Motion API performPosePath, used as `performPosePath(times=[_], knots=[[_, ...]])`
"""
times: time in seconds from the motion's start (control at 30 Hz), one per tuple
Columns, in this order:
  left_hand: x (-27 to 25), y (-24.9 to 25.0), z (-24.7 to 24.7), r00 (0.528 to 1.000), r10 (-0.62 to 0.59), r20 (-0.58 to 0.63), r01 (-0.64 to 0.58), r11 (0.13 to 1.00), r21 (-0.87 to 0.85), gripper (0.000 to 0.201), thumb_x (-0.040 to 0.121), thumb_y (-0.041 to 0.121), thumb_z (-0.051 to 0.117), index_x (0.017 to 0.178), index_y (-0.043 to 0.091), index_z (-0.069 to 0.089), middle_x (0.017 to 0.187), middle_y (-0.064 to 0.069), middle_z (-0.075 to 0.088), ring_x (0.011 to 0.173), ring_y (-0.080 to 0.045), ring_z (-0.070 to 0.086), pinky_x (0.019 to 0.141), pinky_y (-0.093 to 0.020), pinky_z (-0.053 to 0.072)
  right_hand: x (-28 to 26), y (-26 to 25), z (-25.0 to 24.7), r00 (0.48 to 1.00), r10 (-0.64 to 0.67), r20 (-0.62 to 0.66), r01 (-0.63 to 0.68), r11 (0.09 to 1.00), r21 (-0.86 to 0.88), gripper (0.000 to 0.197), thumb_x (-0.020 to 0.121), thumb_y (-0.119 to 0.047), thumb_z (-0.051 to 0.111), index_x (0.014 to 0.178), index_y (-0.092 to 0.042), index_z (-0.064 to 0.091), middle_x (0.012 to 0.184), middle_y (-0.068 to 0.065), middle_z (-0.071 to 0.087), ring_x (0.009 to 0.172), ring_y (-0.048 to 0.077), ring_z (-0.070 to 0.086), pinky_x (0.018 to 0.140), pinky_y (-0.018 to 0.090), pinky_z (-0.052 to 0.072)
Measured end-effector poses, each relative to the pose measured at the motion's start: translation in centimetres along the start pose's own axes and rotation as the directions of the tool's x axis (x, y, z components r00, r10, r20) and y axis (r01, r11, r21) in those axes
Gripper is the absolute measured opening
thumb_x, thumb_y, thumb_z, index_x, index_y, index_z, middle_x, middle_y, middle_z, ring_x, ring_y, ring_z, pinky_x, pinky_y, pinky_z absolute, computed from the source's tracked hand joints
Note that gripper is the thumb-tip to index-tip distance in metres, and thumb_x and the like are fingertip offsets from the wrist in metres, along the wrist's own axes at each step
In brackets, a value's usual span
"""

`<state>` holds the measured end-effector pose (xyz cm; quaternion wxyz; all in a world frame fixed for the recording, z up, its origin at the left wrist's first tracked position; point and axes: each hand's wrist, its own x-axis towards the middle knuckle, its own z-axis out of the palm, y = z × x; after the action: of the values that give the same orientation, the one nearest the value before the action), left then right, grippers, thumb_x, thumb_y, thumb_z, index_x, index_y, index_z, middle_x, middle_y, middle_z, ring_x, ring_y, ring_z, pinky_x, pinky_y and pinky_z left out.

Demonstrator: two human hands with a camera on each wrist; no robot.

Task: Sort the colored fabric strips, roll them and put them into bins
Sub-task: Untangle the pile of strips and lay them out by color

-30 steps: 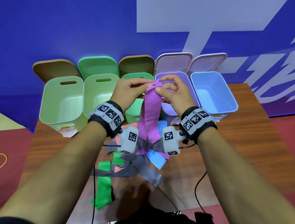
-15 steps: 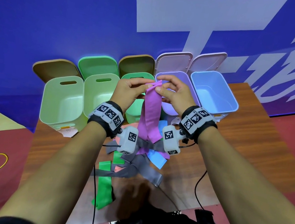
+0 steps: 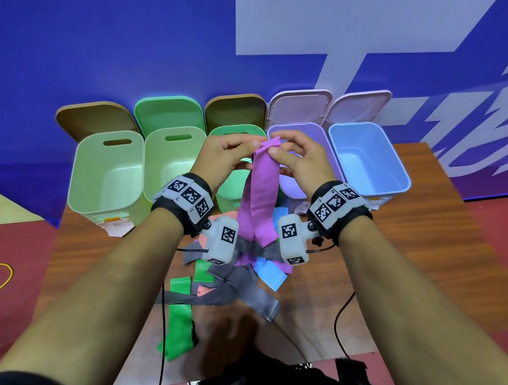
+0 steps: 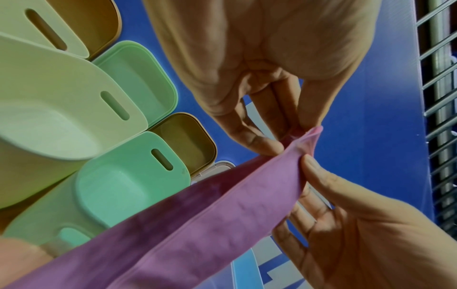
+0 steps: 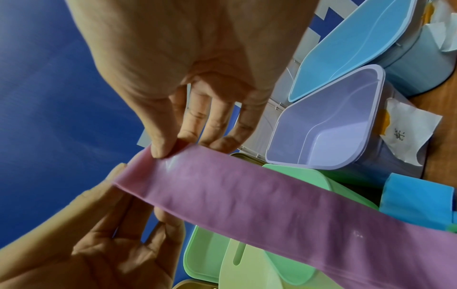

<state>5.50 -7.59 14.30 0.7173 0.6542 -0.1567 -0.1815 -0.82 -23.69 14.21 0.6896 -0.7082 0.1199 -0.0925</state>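
Both hands are raised over the middle of the tabletop (image 3: 434, 250), holding the top end of a purple strip (image 3: 260, 193) between them. The left hand (image 3: 225, 155) pinches that end between thumb and curled fingers (image 4: 262, 144), and the right hand (image 3: 302, 163) pinches it from the other side with its thumb on the near face and fingers (image 5: 190, 133) behind. The strip hangs straight down from the pinch, its lower end reaching the loose pile of strips on the tabletop, where gray strips (image 3: 242, 288), a green strip (image 3: 179, 319) and a blue strip (image 3: 269, 274) lie crossed over each other. Along the far edge stands a row of open bins: two pale green bins (image 3: 107, 178) on the left, a mint bin (image 3: 230, 185) behind the left hand, a lilac bin (image 3: 332, 157) behind the right hand, and a light blue bin (image 3: 368, 159) at the far right.
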Motion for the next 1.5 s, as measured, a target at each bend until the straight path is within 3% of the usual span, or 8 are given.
performPosePath(times=[0.13, 0.27, 0.67, 0.83, 1.07, 1.27, 1.37, 1.5], knots=[[0.0, 0.1, 0.0, 1.000, -0.011, 0.002, 0.011, 1.000, -0.021, 0.020, 0.093, 0.011, 0.066, 0.109, 0.003, 0.074, 0.105, -0.011, 0.074, 0.093, -0.018, 0.069, 0.080, -0.031, 0.058, 0.0, -0.1, 0.2, 1.000, 0.008, -0.019, -0.008, 1.000, 0.009, 0.018, 0.092, -0.004, 0.068, 0.107, -0.013, 0.065, 0.085, 0.003, 0.064, 0.083, 0.015, 0.066, 0.071, 0.028, 0.058], [-0.3, 0.2, 0.2, 0.999, 0.019, 0.028, -0.018, 0.999, -0.029, 0.026, 0.084, -0.001, 0.073, 0.109, 0.003, 0.072, 0.098, -0.009, 0.076, 0.091, -0.019, 0.069, 0.086, -0.033, 0.058, 0.0, -0.3, 0.2, 1.000, 0.001, -0.023, -0.001, 1.000, 0.001, 0.016, 0.091, -0.004, 0.068, 0.098, -0.018, 0.063, 0.083, 0.003, 0.063, 0.083, 0.016, 0.063, 0.071, 0.027, 0.057], [0.0, 0.5, 0.1, 0.995, 0.096, -0.006, -0.095, 0.995, 0.014, 0.024, 0.086, 0.000, 0.071, 0.110, 0.001, 0.071, 0.090, -0.002, 0.076, 0.087, -0.015, 0.070, 0.079, -0.026, 0.057, -0.9, -1.3, -0.4, 0.998, -0.050, -0.038, 0.050, 0.999, -0.003, 0.023, 0.089, 0.001, 0.069, 0.110, -0.007, 0.068, 0.089, 0.003, 0.061, 0.071, -0.002, 0.064, 0.070, 0.015, 0.053], [-0.1, 0.7, 0.3, 0.995, 0.096, -0.003, -0.096, 0.995, 0.015, 0.025, 0.085, -0.001, 0.073, 0.110, 0.000, 0.071, 0.090, -0.003, 0.076, 0.087, -0.016, 0.069, 0.081, -0.027, 0.057, -1.0, -1.5, -0.7, 0.996, -0.067, -0.056, 0.065, 0.997, -0.030, 0.023, 0.089, -0.002, 0.071, 0.111, -0.008, 0.071, 0.089, 0.002, 0.065, 0.075, 0.001, 0.065, 0.072, 0.017, 0.053], [-0.2, 1.0, 0.5, 0.994, 0.107, -0.028, -0.106, 0.994, 0.035, 0.025, 0.085, 0.000, 0.073, 0.109, -0.005, 0.071, 0.094, -0.008, 0.075, 0.087, -0.014, 0.069, 0.081, -0.026, 0.057, -1.0, -1.8, -0.6, 0.991, -0.100, -0.089, 0.100, 0.995, -0.003, 0.031, 0.086, 0.004, 0.071, 0.114, -0.007, 0.065, 0.068, -0.003, 0.060, 0.067, 0.008, 0.060, 0.070, 0.021, 0.054], [-0.4, 1.1, 0.4, 0.991, 0.133, 0.007, -0.133, 0.990, 0.039, 0.024, 0.085, 0.000, 0.072, 0.108, 0.006, 0.072, 0.097, -0.007, 0.076, 0.093, -0.021, 0.070, 0.089, -0.036, 0.058, -1.2, -2.4, -0.4, 0.992, -0.103, -0.067, 0.102, 0.995, -0.010, 0.016, 0.086, 0.008, 0.069, 0.100, 0.001, 0.067, 0.083, 0.010, 0.061, 0.070, 0.006, 0.064, 0.073, 0.021, 0.056], [-0.4, 1.2, 0.4, 0.991, 0.135, 0.000, -0.134, 0.990, 0.047, 0.025, 0.084, -0.001, 0.073, 0.109, 0.002, 0.071, 0.098, -0.010, 0.075, 0.092, -0.020, 0.070, 0.088, -0.034, 0.058, -1.2, -2.5, -0.6, 0.994, -0.089, -0.067, 0.086, 0.996, -0.036, 0.013, 0.086, 0.006, 0.070, 0.096, -0.001, 0.067, 0.083, 0.004, 0.067, 0.070, 0.003, 0.067, 0.070, 0.017, 0.053], [-0.3, 1.4, 0.4, 0.991, 0.137, 0.003, -0.137, 0.988, 0.071, 0.025, 0.082, -0.001, 0.075, 0.106, 0.004, 0.073, 0.091, 0.000, 0.076, 0.088, -0.015, 0.070, 0.086, -0.029, 0.057, -1.1, -2.4, -0.6, 0.996, -0.076, -0.042, 0.075, 0.997, -0.020, 0.014, 0.087, 0.006, 0.069, 0.095, -0.004, 0.065, 0.089, 0.010, 0.069, 0.075, 0.005, 0.068, 0.070, 0.019, 0.054]])
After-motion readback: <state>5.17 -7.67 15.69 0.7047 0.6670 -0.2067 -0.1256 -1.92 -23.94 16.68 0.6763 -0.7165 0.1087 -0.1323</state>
